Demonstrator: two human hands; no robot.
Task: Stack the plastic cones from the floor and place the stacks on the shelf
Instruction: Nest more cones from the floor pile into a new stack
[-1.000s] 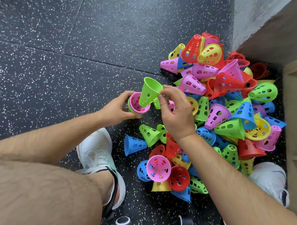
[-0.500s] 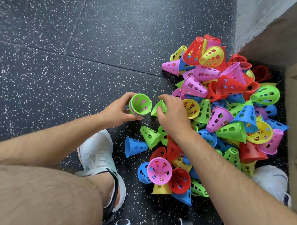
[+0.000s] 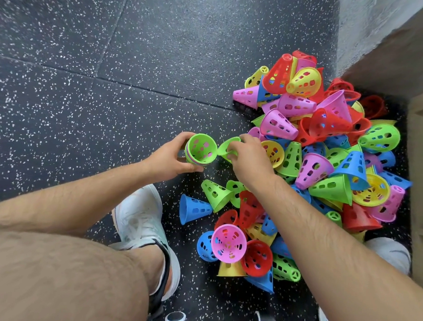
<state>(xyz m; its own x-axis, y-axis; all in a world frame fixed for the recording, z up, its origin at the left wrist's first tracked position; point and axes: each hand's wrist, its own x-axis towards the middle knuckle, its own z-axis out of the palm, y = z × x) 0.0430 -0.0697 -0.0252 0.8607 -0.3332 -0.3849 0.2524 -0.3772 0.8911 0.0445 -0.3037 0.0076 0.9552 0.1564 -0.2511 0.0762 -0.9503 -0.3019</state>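
Observation:
My left hand [image 3: 170,158] grips a small stack of cones [image 3: 201,149], green innermost with pink rims below it, its open mouth facing up. Right beside it, my right hand [image 3: 248,159] pinches a green cone [image 3: 225,148] at the left edge of the heap. The heap of perforated plastic cones [image 3: 314,169] in red, pink, yellow, blue and green covers the floor to the right, some lying loose near my feet, such as a blue cone [image 3: 194,209] and a pink cone [image 3: 228,242].
The floor [image 3: 112,83] is black speckled rubber. A wooden shelf unit [image 3: 421,169] stands at the right edge, with a grey wall [image 3: 371,24] behind it. My white shoes [image 3: 142,225] flank the heap; the right shoe [image 3: 390,253] sits by the shelf.
The green cone my right hand held has gone into the stack in my left hand. My right hand dropped to the heap's edge and took hold of another green cone.

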